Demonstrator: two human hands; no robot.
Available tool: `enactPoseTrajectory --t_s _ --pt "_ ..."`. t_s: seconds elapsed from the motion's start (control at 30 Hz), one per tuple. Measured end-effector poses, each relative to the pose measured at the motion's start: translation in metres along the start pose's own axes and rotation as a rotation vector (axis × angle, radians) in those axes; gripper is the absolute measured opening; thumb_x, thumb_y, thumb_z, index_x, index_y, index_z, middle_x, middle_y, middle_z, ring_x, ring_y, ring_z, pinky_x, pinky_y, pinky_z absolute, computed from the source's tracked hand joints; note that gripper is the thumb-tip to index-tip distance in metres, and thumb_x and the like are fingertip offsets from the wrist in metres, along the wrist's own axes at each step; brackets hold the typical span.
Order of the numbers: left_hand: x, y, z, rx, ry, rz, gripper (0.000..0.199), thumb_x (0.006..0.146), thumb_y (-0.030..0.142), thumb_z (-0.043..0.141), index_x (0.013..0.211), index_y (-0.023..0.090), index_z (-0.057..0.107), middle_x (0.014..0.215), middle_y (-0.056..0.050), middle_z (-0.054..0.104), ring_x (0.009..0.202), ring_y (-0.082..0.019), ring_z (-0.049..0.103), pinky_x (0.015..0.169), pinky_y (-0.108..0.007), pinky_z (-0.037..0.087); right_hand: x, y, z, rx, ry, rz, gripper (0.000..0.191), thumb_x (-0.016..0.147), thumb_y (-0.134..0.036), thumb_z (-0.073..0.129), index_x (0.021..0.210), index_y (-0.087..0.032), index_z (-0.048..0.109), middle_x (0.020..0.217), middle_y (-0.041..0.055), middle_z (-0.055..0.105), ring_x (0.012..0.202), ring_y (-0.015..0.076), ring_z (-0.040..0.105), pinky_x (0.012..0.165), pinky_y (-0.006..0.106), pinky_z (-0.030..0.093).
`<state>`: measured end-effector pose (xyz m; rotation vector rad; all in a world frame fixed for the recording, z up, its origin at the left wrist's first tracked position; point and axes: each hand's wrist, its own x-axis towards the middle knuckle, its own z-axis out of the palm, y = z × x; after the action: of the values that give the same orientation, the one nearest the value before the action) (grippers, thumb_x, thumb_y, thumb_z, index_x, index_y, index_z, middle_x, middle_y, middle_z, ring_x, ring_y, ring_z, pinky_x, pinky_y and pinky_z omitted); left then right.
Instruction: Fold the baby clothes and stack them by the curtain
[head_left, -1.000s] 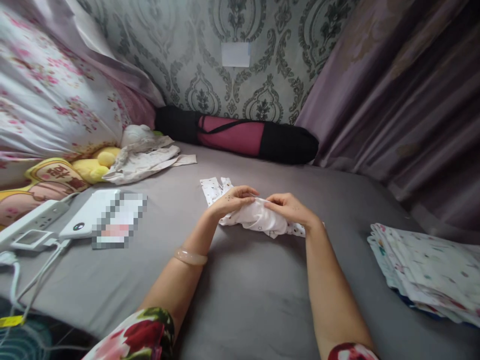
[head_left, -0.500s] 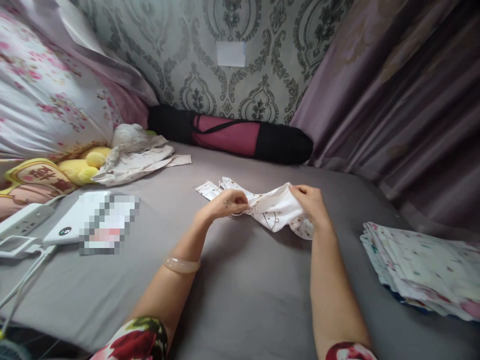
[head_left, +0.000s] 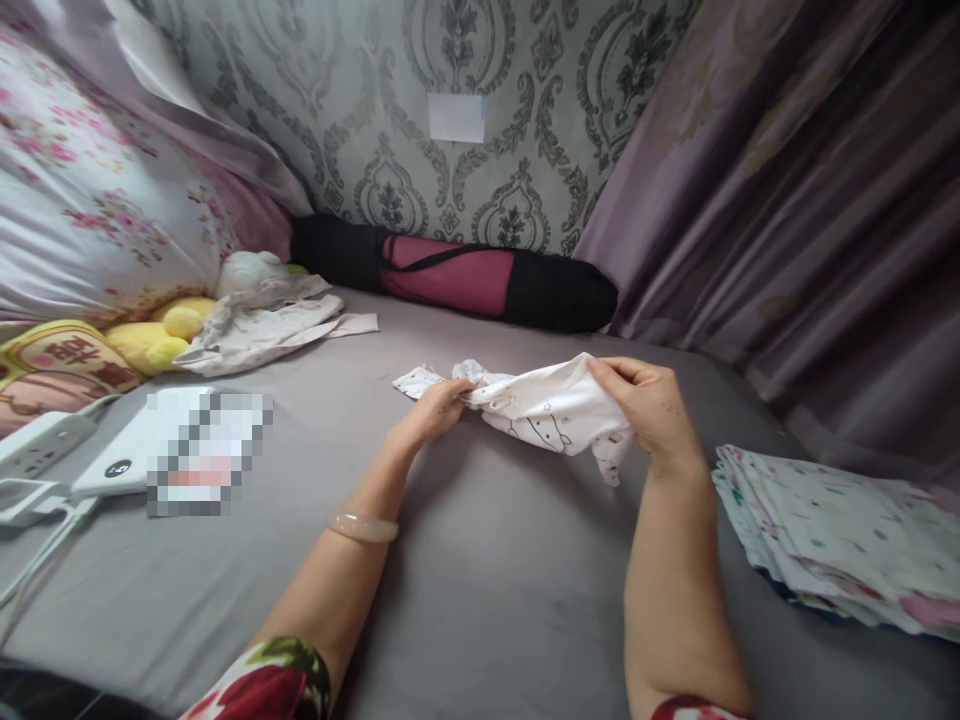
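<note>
A small white printed garment, with line drawings and tiny coloured figures, is stretched between my two hands in the middle of the head view. My left hand is closed on its bunched left part, and some fabric sticks out beyond the fingers to the left. At the upper right corner, my right hand pinches the cloth between thumb and fingers. A loose flap hangs down beside that hand. Folds hide the garment's exact kind.
Folded printed clothes are stacked at the right on the grey sheet. A black and maroon long bag lies along the wall. At left are a crumpled pale garment, yellow plush toys, a white power bank and a power strip.
My right hand has moved right and slightly up, pulling the cloth wider. The left hand has shifted a little left and stays closed on the fabric.
</note>
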<state>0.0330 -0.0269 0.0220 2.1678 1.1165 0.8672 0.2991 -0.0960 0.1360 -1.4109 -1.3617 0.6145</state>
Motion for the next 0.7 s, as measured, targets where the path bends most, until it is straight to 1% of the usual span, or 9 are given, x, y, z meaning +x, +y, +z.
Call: enactPoseTrajectory --t_s 0.1,0.2,0.3,0.37,0.47,0.53,0.57,0.63,0.7 --pt "-0.003 0.015 -0.026 -0.254 0.013 -0.108 0.033 0.071 0.015 0.045 0.096 0.015 0.066 0.085 -0.003 0.068 0.077 -0.016 0.06 0.072 -0.026 0.047 -0.008 -0.013 -0.012 0.018 0.012 -0.002 0.033 0.07 -0.051 0.075 0.082 -0.02 0.077 0.079 0.0035 0.073 0.067 0.0173 0.063 0.056 0.026 0.046" --pt "-0.011 0.031 -0.056 -0.534 0.129 -0.142 0.033 0.068 0.019 0.049 0.097 0.015 0.066 0.079 -0.001 0.064 0.065 -0.012 0.055 0.059 -0.021 0.042 -0.016 -0.02 -0.03 0.051 -0.015 0.055 0.036 0.068 -0.054 0.076 0.083 -0.021 0.076 0.078 0.0035 0.073 0.062 0.0169 0.062 0.051 0.025 0.045" --pt "-0.02 0.042 -0.081 -0.682 0.244 -0.154 0.031 0.068 0.021 0.051 0.095 0.017 0.065 0.074 -0.001 0.061 0.057 -0.009 0.049 0.052 -0.02 0.038 -0.018 -0.016 -0.042 0.02 -0.111 0.122 0.044 0.067 -0.061 0.074 0.087 -0.021 0.076 0.078 0.0056 0.073 0.06 0.0188 0.063 0.048 0.026 0.044" --pt "-0.023 0.042 -0.088 -0.696 0.212 -0.202 0.03 0.071 0.025 0.053 0.097 0.017 0.065 0.075 -0.002 0.062 0.057 -0.01 0.05 0.051 -0.02 0.038 -0.015 -0.008 -0.042 -0.029 -0.218 0.164 0.049 0.067 -0.064 0.072 0.087 -0.02 0.076 0.08 0.007 0.073 0.063 0.0206 0.064 0.05 0.027 0.045" --pt "-0.024 0.03 -0.083 -0.594 0.117 -0.359 0.037 0.08 0.043 0.051 0.098 0.015 0.066 0.072 -0.003 0.063 0.058 -0.013 0.054 0.049 -0.022 0.039 -0.006 0.01 -0.029 -0.099 -0.407 0.207 0.051 0.066 -0.065 0.072 0.086 -0.018 0.076 0.083 0.0071 0.074 0.069 0.0213 0.064 0.057 0.028 0.046" --pt "-0.023 0.018 -0.07 -0.413 0.074 -0.481 0.043 0.082 0.053 0.052 0.093 0.014 0.068 0.063 -0.001 0.059 0.053 -0.013 0.052 0.046 -0.021 0.035 0.0 0.021 -0.018 -0.134 -0.488 0.216 0.05 0.067 -0.064 0.071 0.084 -0.017 0.076 0.083 0.0066 0.074 0.071 0.0207 0.064 0.059 0.027 0.046" --pt "-0.023 0.013 -0.063 -0.316 0.055 -0.512 0.043 0.081 0.054 0.054 0.09 0.015 0.068 0.058 0.0 0.057 0.051 -0.012 0.05 0.044 -0.021 0.034 0.002 0.025 -0.014 -0.149 -0.509 0.218 0.049 0.067 -0.063 0.07 0.083 -0.017 0.076 0.082 0.0062 0.073 0.071 0.0203 0.064 0.06 0.027 0.046" --pt "-0.021 0.004 -0.05 -0.164 0.011 -0.499 0.037 0.08 0.05 0.057 0.087 0.016 0.069 0.056 0.001 0.055 0.053 -0.013 0.05 0.046 -0.021 0.034 0.005 0.032 -0.007 -0.175 -0.528 0.21 0.046 0.068 -0.061 0.069 0.079 -0.017 0.076 0.079 0.0054 0.073 0.07 0.0197 0.063 0.06 0.027 0.046" --pt "-0.02 -0.001 -0.042 -0.056 -0.021 -0.436 0.032 0.082 0.044 0.056 0.088 0.016 0.07 0.063 -0.001 0.06 0.062 -0.015 0.055 0.055 -0.022 0.041 0.007 0.037 -0.003 -0.199 -0.539 0.189 0.042 0.069 -0.058 0.068 0.078 -0.018 0.076 0.077 0.0045 0.073 0.069 0.0192 0.062 0.06 0.026 0.046"
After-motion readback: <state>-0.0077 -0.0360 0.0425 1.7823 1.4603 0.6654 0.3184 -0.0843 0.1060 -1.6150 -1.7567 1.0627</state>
